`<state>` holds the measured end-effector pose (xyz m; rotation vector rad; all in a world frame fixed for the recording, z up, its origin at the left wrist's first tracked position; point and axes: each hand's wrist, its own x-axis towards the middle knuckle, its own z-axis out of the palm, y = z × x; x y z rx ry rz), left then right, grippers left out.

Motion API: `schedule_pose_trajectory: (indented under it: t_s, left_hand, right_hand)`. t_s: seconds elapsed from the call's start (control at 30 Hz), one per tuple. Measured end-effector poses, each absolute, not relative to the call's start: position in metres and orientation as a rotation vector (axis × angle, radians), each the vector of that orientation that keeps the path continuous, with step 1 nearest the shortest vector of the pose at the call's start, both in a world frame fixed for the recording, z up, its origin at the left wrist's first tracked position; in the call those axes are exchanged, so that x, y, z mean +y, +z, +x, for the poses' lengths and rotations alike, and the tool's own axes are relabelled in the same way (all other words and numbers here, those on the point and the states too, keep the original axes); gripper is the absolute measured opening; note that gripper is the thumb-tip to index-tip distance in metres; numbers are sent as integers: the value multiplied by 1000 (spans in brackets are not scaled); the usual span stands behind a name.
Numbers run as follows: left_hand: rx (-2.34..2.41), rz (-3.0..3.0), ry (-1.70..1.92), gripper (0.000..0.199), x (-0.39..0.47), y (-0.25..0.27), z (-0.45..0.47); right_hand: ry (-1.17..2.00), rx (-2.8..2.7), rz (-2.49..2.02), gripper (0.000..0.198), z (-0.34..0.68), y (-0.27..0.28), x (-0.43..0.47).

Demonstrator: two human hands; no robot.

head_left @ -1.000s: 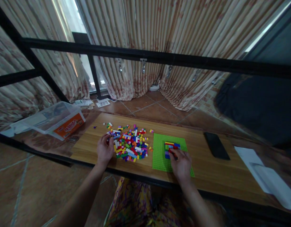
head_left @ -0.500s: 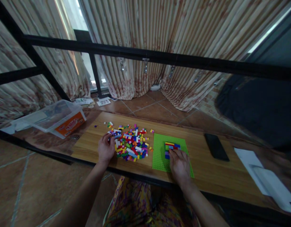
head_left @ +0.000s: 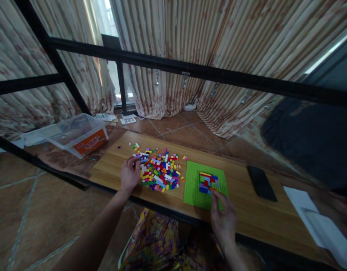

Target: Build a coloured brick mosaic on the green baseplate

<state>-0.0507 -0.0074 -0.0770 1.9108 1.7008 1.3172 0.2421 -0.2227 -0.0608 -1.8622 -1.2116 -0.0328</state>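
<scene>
My right hand [head_left: 223, 216] is at the near edge of a low block of coloured bricks [head_left: 207, 180], pinching a small orange-red brick [head_left: 212, 189] between thumb and fingertips. That block, in red, blue, yellow and other colours, sits on a green studded baseplate [head_left: 192, 192]. At the left side of a loose pile of toy bricks [head_left: 160, 173], my left hand [head_left: 130, 174] rests with loosely curved fingers, thumb apart. Its fingertips touch or nearly touch the bricks there, and I see nothing gripped in it.
The wooden tabletop [head_left: 108, 162] carries a black phone [head_left: 261, 183] to the right of the baseplate, with white papers [head_left: 303, 210] beyond. A clear plastic tub [head_left: 77, 131] with an orange label stands off the left end. A black metal rail [head_left: 162, 62] crosses in front of the curtains.
My right hand has drawn back toward me, uncovering more of the brick block, and the orange-red brick now shows at its fingertips. My left hand stays by the pile. The view has shifted slightly.
</scene>
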Motion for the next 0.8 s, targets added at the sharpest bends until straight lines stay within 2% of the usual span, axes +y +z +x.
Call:
schedule_pose_trajectory:
  t_s: [0.17, 0.37, 0.8]
  left_hand:
    - [1700, 1911, 1318, 27, -8, -78, -51]
    - [1675, 1885, 1351, 27, -9, -81, -49]
    - [1659, 1798, 1383, 23, -11, -77, -47]
  right_hand:
    - [168, -1402, -1725, 25, 195, -67, -231]
    - [255, -1584, -1613, 25, 159, -69, -214]
    - [154, -1619, -1669, 28, 156, -66, -157]
